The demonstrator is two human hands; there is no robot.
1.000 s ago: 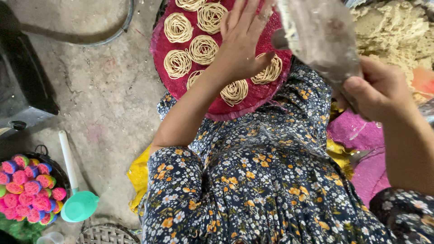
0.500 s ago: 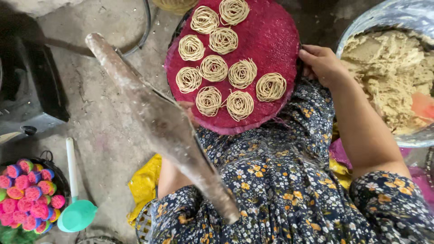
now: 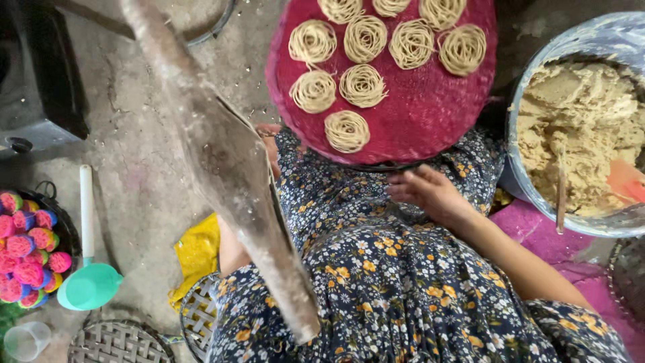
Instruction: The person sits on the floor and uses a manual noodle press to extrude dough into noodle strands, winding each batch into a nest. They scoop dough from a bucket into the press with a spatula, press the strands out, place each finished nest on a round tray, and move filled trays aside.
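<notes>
Red woven tray of noodle coils rests on the lap.
Right hand lies open-fingered just under its near rim — touching the floral dress; left hand mostly hidden behind a dusty wooden tool — its grip cannot be told.

No labels, signs or screens show anywhere in the frame. The one package-like thing is a crumpled yellow bag lying on the floor at lower left, beside the floral dress.
</notes>
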